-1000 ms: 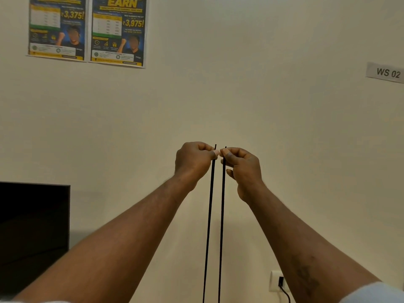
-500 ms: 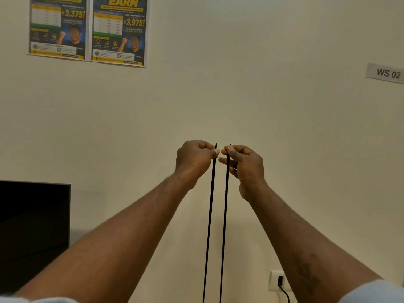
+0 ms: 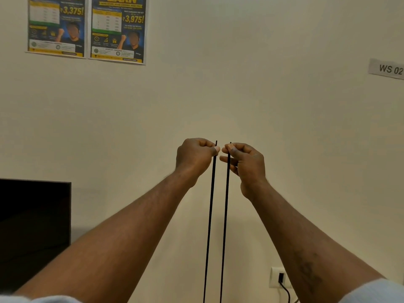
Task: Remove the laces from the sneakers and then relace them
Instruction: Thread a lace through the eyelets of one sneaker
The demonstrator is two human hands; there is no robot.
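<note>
**Two black lace strands held straight and upright before the wall**

The left hand point(image 3: 194, 158) is raised in front of the cream wall point(image 3: 262, 95), fingers curled, thumb and forefinger pinching the left strand point(image 3: 210, 215) just below its tip; the right hand point(image 3: 247, 165), just beside the left and not touching it, pinches the right strand point(image 3: 225, 215) the same way, its lower fingers loosely bent. Both strands are thin and black; each has its long axis nearly vertical, with the tip pointing up a little above the pinch; the rest drops straight down between the forearms and out of the lower edge of the view. They run close together and almost parallel, lean slightly to the right at the top, and do not touch; whether they are two ends of one lace cannot be told. Two posters point(image 3: 87, 29) hang at upper left; a label point(image 3: 389, 69) reading "WS 02" sits at the right edge; a dark panel point(image 3: 35, 226) stands at lower left; a wall socket point(image 3: 277, 277) with a black plug shows at lower right.
</note>
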